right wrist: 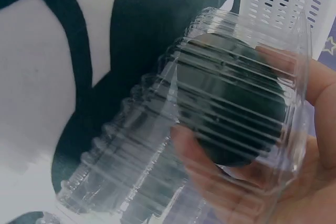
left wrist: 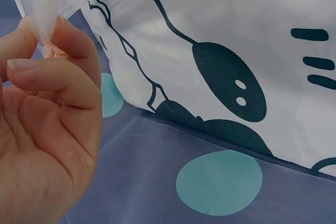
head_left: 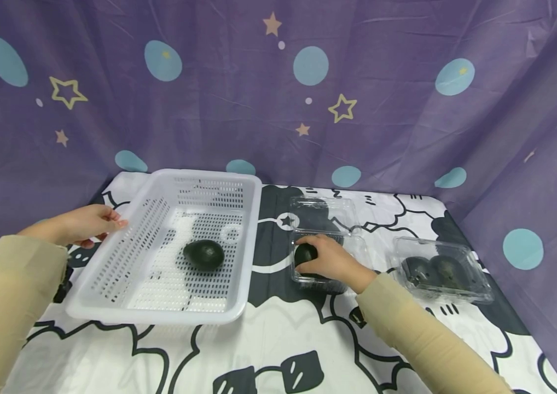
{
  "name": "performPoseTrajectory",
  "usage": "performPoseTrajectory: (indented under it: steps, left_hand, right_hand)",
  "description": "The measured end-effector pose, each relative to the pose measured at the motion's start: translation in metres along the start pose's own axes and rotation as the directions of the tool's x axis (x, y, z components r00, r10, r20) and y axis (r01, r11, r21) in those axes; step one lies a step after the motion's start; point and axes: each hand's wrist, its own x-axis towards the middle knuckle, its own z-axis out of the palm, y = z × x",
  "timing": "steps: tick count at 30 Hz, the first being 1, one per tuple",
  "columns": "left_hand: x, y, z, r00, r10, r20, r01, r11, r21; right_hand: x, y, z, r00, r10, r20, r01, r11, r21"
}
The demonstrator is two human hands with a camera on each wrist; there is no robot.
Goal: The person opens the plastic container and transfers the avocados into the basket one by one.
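My left hand (head_left: 81,224) pinches the left rim of a white perforated plastic basket (head_left: 160,316). The left wrist view shows its thumb and fingers (left wrist: 79,45) meeting at the edge. One dark avocado (head_left: 206,255) lies on the basket's floor. To the right, my right hand (head_left: 331,259) reaches into a clear plastic clamshell box (head_left: 330,213), whose lid is folded back. Its thumb and fingers are curled round a dark avocado (head_left: 304,253). The right wrist view shows this avocado (right wrist: 231,103) through the box's ribbed wall, partly covered by the fingers.
A second clear clamshell box (head_left: 477,276) stands at the right, with two dark avocados (head_left: 448,272) inside. A black-and-white cartoon cloth (head_left: 278,334) covers the table. Behind it hangs a purple curtain (head_left: 239,126) with stars and dots.
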Motion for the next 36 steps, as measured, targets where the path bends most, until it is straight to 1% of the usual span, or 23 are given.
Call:
performPoseTrajectory:
  steps: [6,13,17,21,28,33,36]
  left_hand:
    - [0.000,-0.001,0.001,1.000,0.002,-0.009,-0.002,1.000,0.008]
    - [-0.001,-0.001,0.001,1.000,-0.004,-0.010,0.004,1.000,0.012]
    - [-0.001,-0.002,0.001,1.000,0.003,-0.007,-0.003,1.000,0.003]
    - [-0.001,-0.001,0.001,1.000,0.005,-0.005,-0.005,1.000,0.001]
    - [-0.001,-0.002,0.001,1.000,0.005,-0.006,-0.005,1.000,0.003]
    - [-0.001,-0.001,0.001,1.000,0.007,-0.007,-0.007,1.000,0.010]
    - [-0.001,-0.001,0.001,1.000,0.009,-0.004,-0.009,1.000,0.007]
  right_hand:
    - [0.000,-0.002,-0.008,0.999,-0.025,-0.024,0.026,0.999,0.033]
    - [-0.002,-0.004,-0.015,1.000,-0.004,-0.015,0.005,0.998,0.068]
    - [-0.002,-0.004,-0.018,1.000,0.006,-0.029,-0.004,0.997,0.073]
    - [-0.001,-0.005,-0.021,0.998,0.008,-0.062,-0.003,0.996,0.084]
    - [0.002,-0.009,-0.026,0.989,0.046,-0.140,-0.030,0.993,0.112]
    - [0.007,-0.012,-0.028,0.979,0.051,-0.198,-0.019,0.986,0.165]
    - [0.009,-0.015,-0.028,0.975,0.062,-0.214,-0.017,0.979,0.203]
